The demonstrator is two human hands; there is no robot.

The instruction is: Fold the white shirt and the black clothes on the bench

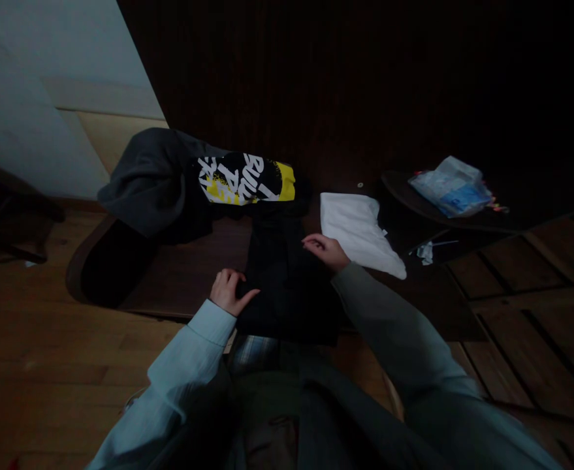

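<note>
A black garment (287,287) lies spread over the near edge of a dark wooden bench, too dark to tell its kind. My left hand (228,290) rests at its left edge, the thumb stretched out over the cloth and apart from the bent fingers. Over the right side of the garment, my right hand (326,250) is closed, fingers curled towards the thumb; the cloth at its fingertips is hard to make out. Just beyond that hand lies a folded white cloth (358,228). Behind the garment is a black piece of clothing with white and yellow lettering (247,179).
A dark grey bundled garment (149,176) sits at the bench's left end. On a dark shelf to the right lies a clear plastic packet (453,189), with a crumpled white scrap (426,252) below. Slatted wood (536,339) is at right, a dark stool (7,215) at far left.
</note>
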